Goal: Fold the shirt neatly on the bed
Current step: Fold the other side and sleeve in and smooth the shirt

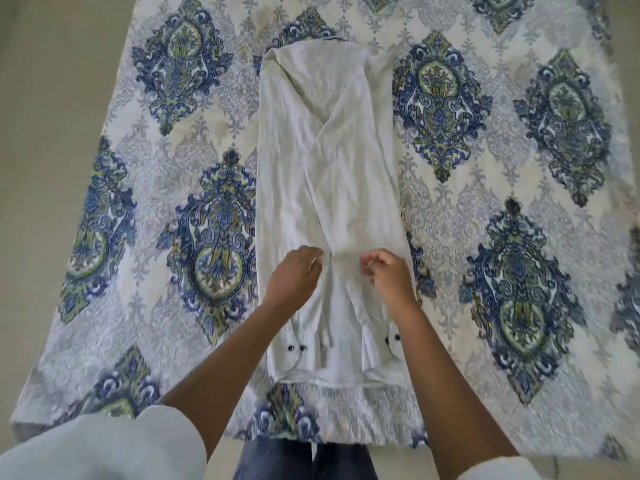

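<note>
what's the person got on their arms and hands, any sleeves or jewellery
Loose, pale off-white sleeves: left sleeve and right sleeve cover only the upper arms. The left hand and right hand show no gloves, rings or watch.

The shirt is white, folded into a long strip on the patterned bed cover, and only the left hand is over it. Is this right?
No. In the head view both the left hand and the right hand are over the shirt; the rest is right.
</note>
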Tool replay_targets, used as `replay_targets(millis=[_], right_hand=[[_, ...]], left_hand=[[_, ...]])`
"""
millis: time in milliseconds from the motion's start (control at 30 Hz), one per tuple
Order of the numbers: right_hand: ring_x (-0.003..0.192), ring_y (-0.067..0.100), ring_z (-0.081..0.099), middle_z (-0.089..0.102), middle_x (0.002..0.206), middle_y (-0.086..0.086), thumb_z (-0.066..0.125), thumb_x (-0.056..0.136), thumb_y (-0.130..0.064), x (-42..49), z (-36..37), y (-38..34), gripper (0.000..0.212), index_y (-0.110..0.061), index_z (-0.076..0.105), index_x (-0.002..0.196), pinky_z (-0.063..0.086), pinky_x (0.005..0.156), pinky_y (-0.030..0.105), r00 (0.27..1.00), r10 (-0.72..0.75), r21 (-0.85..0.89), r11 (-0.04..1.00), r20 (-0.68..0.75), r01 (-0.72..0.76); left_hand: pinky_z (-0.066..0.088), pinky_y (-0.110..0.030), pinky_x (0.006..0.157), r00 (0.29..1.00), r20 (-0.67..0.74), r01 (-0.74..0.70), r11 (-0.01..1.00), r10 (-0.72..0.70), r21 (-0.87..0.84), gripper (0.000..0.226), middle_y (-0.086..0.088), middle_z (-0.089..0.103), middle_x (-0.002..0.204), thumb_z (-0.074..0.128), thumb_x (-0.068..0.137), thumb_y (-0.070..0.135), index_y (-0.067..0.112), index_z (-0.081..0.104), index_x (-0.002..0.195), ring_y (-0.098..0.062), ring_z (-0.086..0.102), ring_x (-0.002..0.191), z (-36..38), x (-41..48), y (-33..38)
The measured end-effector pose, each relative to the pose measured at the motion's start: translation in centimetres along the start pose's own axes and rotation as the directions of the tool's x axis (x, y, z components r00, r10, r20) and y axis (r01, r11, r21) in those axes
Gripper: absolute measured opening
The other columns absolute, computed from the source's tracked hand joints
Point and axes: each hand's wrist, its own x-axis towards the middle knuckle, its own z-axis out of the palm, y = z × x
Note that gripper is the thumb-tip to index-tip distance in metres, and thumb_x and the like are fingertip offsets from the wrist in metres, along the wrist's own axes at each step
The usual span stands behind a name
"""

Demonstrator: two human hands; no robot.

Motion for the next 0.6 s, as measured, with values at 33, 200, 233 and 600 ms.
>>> replay_targets(millis=[33, 200, 233, 600], right_hand=[[0.075, 0.018, 0.059, 0.065, 0.089, 0.007, 0.041, 0.088, 0.004, -0.9, 0.0, 1.5, 0.03, -0.014, 0.064, 0.082, 0.049, 0.073, 0.032, 1.0, 0.015, -0.002, 1.0, 0.007, -0.015], [0.08, 0.024, 0.059, 0.063, 0.076, 0.002, 0.04, 0.09, 0.003, -5.3, -0.9, 7.0, 0.038, -0.022, 0.061, 0.071, 0.051, 0.081, 0.041, 0.997, 0.072, 0.014, 0.997, 0.027, -0.073], [0.08, 0.024, 0.06, 0.064, 0.077, 0.002, 0.041, 0.09, 0.003, -6.0, -1.1, 7.7, 0.038, -0.023, 0.061, 0.071, 0.051, 0.082, 0.041, 0.997, 0.066, 0.007, 0.998, 0.027, -0.067], [0.115, 0.033, 0.049, 0.049, 0.126, 0.014, 0.052, 0.087, -0.007, -7.0, -4.2, 12.5, 0.03, -0.011, 0.054, 0.117, 0.049, 0.09, 0.044, 0.961, -0.025, -0.239, 0.97, -0.276, -0.043]], left_hand=[[0.039, -0.03, 0.089, 1.0, 0.006, 0.002, 1.0, -0.002, -0.014, 0.031, -0.005, 0.058, 0.125, 0.039, 0.097, 0.017, 0.01, 0.056, 0.123, -0.023, 0.05, 0.117, 1.0, -1.3, -0.2], [0.039, -0.026, 0.083, 0.998, -0.019, 0.055, 0.997, -0.056, -0.051, 0.03, -0.006, 0.058, 0.123, 0.04, 0.097, 0.015, 0.008, 0.057, 0.12, -0.023, 0.054, 0.112, 4.9, -6.7, -0.4], [0.04, -0.027, 0.082, 0.997, -0.041, 0.067, 0.996, -0.069, -0.053, 0.029, -0.007, 0.059, 0.121, 0.041, 0.096, 0.014, 0.008, 0.058, 0.119, -0.023, 0.054, 0.11, 5.4, -7.7, -0.4], [0.026, -0.041, 0.111, 0.816, -0.367, 0.41, 0.895, -0.446, -0.177, 0.051, -0.014, 0.034, 0.139, 0.053, 0.086, 0.002, 0.006, 0.038, 0.135, -0.03, 0.028, 0.131, 6.1, -12.4, -4.8]])
